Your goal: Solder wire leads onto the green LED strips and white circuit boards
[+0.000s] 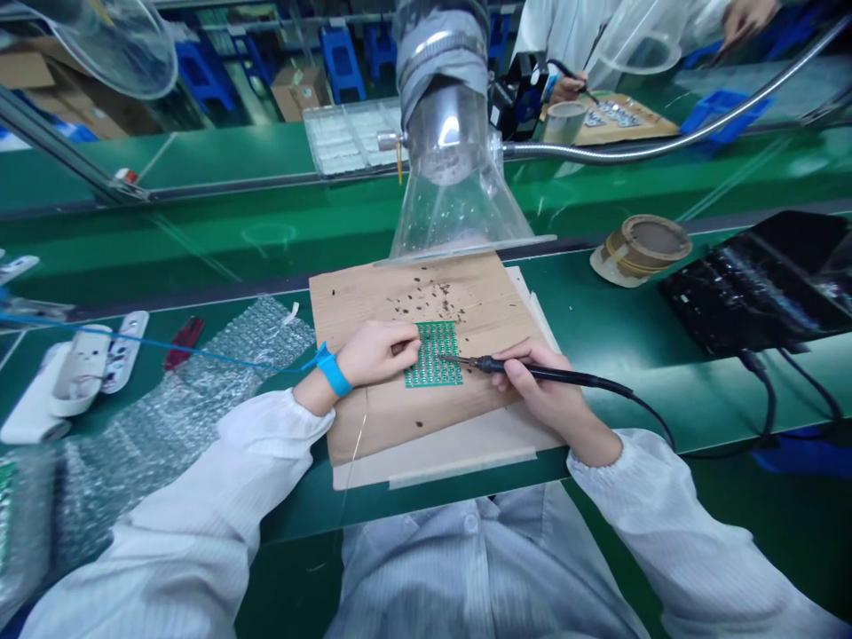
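A green circuit board (436,373) with rows of small pads lies on a brown cardboard sheet (373,426). My left hand (386,352), a blue wrist strap (333,369) around its wrist, is closed in a pinch at the board's left edge. From beneath it runs a thin silvery strand of solder wire (361,435) toward the table's front edge; the pinched end is hidden. My right hand (542,382) grips a soldering iron (496,365), whose tip points left over the board's right half. Its black cord trails off to the right.
A clear fume hood (459,213) hangs just beyond the board. Dark crumbs (432,297) litter the cardboard. Bubble wrap (160,426) and white plastic casings (83,368) lie left. A round tin (642,248) and black plastic-covered object (765,275) stand right. Another person's hand (569,87) works opposite.
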`<state>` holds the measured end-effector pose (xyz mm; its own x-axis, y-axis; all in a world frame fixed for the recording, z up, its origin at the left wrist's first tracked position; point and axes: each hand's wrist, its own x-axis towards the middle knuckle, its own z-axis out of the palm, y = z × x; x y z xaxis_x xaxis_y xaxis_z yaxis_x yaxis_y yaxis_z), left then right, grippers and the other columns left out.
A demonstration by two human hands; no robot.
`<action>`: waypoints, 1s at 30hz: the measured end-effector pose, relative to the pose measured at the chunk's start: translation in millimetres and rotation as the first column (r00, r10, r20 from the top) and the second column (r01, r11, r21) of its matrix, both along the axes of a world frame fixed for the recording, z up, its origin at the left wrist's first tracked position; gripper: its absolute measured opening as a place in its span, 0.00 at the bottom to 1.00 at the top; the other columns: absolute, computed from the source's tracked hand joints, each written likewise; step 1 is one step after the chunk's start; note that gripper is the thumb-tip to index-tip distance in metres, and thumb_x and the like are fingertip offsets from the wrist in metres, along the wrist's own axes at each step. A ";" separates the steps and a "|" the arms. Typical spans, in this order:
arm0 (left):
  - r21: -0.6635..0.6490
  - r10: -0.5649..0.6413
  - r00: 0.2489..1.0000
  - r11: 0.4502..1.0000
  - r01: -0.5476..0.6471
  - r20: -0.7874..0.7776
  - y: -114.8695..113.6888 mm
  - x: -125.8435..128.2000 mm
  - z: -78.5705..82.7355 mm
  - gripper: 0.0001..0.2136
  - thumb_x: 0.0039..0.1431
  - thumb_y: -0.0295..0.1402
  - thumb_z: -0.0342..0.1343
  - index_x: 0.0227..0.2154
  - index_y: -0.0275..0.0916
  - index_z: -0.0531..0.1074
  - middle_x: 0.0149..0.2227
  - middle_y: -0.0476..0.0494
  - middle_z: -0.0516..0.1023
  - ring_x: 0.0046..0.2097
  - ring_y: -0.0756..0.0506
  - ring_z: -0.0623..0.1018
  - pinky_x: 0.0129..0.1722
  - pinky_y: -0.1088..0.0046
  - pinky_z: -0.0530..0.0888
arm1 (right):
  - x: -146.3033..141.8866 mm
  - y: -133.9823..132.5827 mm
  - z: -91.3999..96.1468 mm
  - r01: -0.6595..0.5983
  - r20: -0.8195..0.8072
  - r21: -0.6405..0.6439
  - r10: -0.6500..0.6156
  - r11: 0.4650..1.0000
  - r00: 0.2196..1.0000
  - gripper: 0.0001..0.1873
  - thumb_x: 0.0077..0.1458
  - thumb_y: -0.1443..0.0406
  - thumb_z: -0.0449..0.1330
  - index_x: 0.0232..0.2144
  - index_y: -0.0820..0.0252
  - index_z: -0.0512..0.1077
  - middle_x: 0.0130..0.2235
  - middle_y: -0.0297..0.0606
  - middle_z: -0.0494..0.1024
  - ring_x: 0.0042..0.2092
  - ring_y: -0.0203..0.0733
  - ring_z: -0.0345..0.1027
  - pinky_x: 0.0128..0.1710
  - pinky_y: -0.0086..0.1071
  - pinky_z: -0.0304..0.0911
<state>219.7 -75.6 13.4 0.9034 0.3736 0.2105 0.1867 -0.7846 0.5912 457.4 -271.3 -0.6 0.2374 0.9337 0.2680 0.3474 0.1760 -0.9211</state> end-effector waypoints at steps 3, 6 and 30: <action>0.008 -0.012 1.000 1.000 0.012 0.022 1.4 0.1 -3.4 0.14 0.66 0.32 0.49 0.23 0.41 0.58 0.22 0.54 0.61 0.25 0.51 0.62 0.29 0.72 0.59 | 1.4 -0.8 -3.3 -0.010 0.011 -0.026 0.010 1.000 1.000 0.14 0.73 0.53 0.62 0.44 0.57 0.78 0.31 0.35 0.84 0.30 0.38 0.79 0.34 0.30 0.77; 0.010 -0.024 0.999 1.000 0.024 0.036 1.9 -0.1 -4.5 0.14 0.66 0.32 0.50 0.23 0.41 0.58 0.22 0.54 0.60 0.25 0.51 0.61 0.29 0.72 0.59 | 3.0 -2.2 -5.9 -0.007 0.011 -0.042 0.008 0.999 1.000 0.13 0.73 0.54 0.63 0.43 0.56 0.78 0.31 0.35 0.84 0.31 0.37 0.79 0.35 0.30 0.76; -0.307 0.456 0.886 0.858 -0.412 0.087 9.0 -43.5 -24.2 0.16 0.72 0.49 0.46 0.37 0.43 0.67 0.24 0.55 0.64 0.26 0.45 0.68 0.29 0.69 0.66 | 142.3 -48.1 21.0 0.724 0.028 0.247 -0.752 0.644 0.659 0.31 0.64 0.42 0.64 0.58 0.55 0.75 0.40 0.40 0.81 0.34 0.42 0.75 0.28 0.33 0.70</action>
